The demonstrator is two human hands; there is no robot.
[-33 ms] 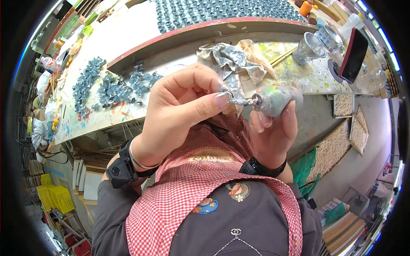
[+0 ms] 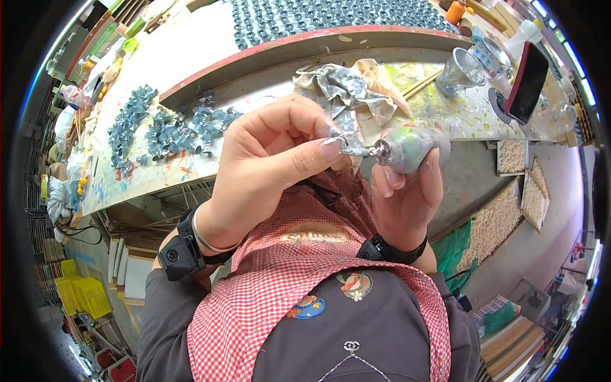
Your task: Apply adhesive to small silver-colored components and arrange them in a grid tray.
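My left hand (image 2: pixel 273 153) is closed, with thumb and forefinger pinching a small blue-grey piece (image 2: pixel 355 151), which my fingertips partly cover. My right hand (image 2: pixel 412 197) grips a paint-smeared squeeze bottle (image 2: pixel 410 150) with a metal tip, tilted so that the tip points left. That tip meets or nearly meets the small piece; I cannot tell which. Behind my hands, a crumpled, paint-stained cloth (image 2: pixel 340 89) lies on the table. To the left sit loose heaps of small blue-grey flower-shaped pieces (image 2: pixel 170 135).
A long wooden bar (image 2: pixel 305 48) crosses the table (image 2: pixel 102 188). Beyond it stand rows of small dark blue-grey pieces (image 2: pixel 337 18). At the right are a clear plastic cup (image 2: pixel 461 71), thin sticks (image 2: pixel 421 84) and a phone on a stand (image 2: pixel 527 83). Textured panels (image 2: pixel 493 219) lean below.
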